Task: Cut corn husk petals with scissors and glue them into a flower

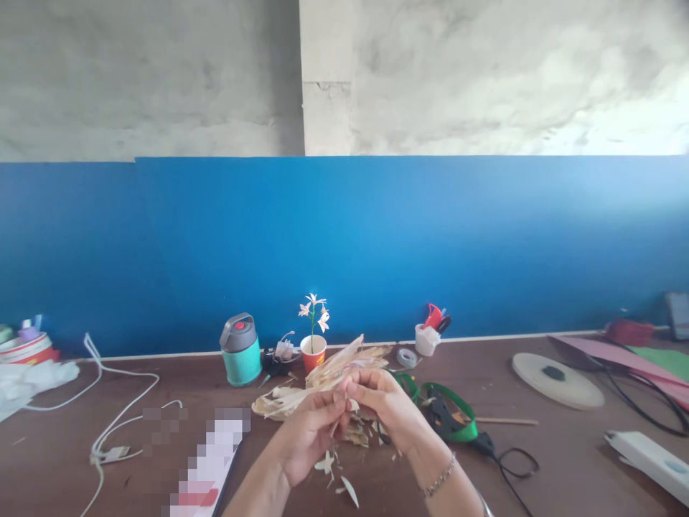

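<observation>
My left hand [317, 425] and my right hand [380, 402] meet at the fingertips over the brown table. Both are closed in a pinch around something small and pale, mostly hidden by the fingers. Behind them lies a heap of dry, cream-coloured husks [280, 401]. Cut petal-shaped pieces are scattered below my hands, among them a long pale sliver [349, 492] and a forked piece [325, 463]. Just beyond the husks, a red paper cup [313, 353] holds a green stem with small pale flowers [314, 305].
A teal flask [242, 359] stands at the back left, near white cables [121, 416]. Right of my hands are a green strap [463, 433], a tape roll [407, 357], a white cup of tools [426, 340] and a round lid [558, 380]. A blue wall panel [377, 244] rises behind.
</observation>
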Demonstrator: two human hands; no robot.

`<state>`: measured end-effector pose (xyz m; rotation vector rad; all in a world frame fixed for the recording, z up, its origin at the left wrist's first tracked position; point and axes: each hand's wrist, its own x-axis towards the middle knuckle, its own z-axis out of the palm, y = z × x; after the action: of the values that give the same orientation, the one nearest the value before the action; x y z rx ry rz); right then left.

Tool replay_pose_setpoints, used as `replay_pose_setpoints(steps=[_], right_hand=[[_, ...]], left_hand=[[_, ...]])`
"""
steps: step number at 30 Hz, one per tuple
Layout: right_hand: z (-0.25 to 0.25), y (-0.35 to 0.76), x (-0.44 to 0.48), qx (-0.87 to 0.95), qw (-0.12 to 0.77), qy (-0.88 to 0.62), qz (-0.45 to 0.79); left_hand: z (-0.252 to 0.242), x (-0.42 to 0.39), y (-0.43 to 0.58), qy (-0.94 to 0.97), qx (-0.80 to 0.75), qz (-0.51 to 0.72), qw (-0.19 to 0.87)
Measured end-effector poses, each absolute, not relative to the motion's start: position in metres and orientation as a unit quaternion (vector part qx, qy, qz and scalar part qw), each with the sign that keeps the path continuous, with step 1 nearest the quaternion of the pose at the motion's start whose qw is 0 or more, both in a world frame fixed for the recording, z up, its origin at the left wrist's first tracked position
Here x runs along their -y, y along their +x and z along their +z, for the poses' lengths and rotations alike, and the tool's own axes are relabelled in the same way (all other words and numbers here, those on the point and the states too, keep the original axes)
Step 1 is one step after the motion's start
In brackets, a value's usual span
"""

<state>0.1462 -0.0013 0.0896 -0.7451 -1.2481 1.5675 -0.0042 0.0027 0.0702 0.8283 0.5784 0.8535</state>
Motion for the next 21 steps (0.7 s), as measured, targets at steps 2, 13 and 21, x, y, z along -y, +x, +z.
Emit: replay_pose_setpoints(steps=[2,13,21], right_hand=[[0.088,0.146,0.0,0.505,0.493,-0.322,0.631],[0.079,0.148,-0.011,0.514,0.544,-0.421,0.512],[0.082,0.145,-0.009,0.524,0.556,-0.433,0.479]], left_hand=[[0.071,-0.003,-0.005,0.406,-0.263,0.396,0.78],[0.061,-0.006,-0.004,0.431,-0.268,0.383,0.772],[0.062,-0.006,-0.004,0.445,-0.278,0.401,0.751]])
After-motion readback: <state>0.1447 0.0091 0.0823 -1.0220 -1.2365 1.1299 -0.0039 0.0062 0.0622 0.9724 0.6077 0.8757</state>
